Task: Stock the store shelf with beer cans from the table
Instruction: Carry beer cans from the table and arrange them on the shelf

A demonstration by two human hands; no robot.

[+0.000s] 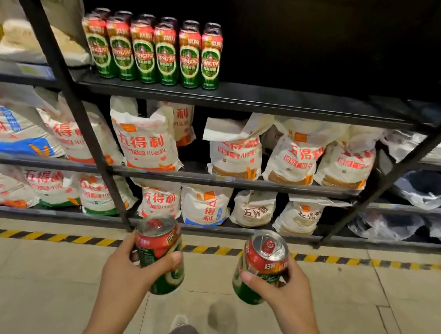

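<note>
Head: each hand (129,264) round a can (158,251).

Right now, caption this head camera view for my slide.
Each hand holds a beer can before the shelf of stocked cans.

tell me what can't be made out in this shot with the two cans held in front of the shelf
- Head view: the table never enters the frame.
- Back row of green-and-red beer cans on the black metal shelf: only the tops show behind the front row.
- Shelf's right end: too dark to read.
- Left hand and right hand: fingers cover each held can's label.
- Plastic-wrapped items at right: blurred.
</note>
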